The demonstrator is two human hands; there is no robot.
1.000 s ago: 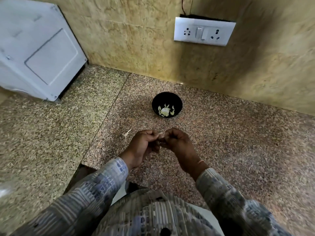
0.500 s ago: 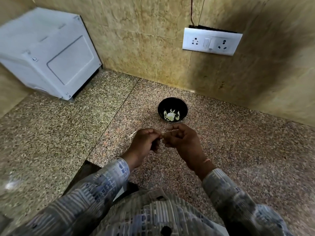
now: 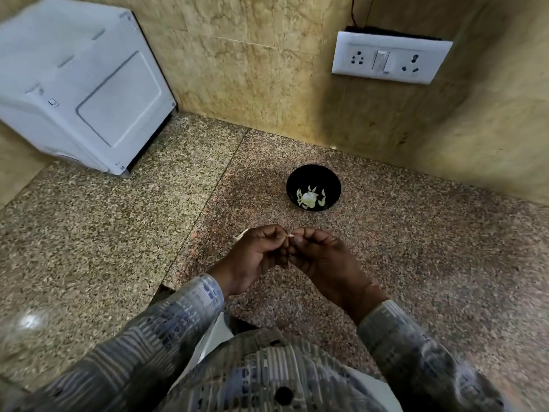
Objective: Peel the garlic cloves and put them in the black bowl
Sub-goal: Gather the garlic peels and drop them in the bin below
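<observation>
Striped grey sleeves (image 3: pixel 166 331) at the near edge. Both hands meet over the speckled granite counter (image 3: pixel 416 263), fingers curled. Left hand (image 3: pixel 255 257) and right hand (image 3: pixel 323 260) each pinch one small garlic clove (image 3: pixel 290 234) between fingertips; only a pale sliver shows, the rest is hidden. Thin scrap of skin (image 3: pixel 240 234) lies on the stone just left of the left knuckles. Farther back, slightly right, black bowl (image 3: pixel 312 175) stands on the counter near the wall, well apart from the hands; peeled cloves (image 3: pixel 309 199) lie at its bottom. Far left, white appliance (image 3: pixel 83 84). Far right on the tiled wall, white socket plate (image 3: pixel 389 59).
</observation>
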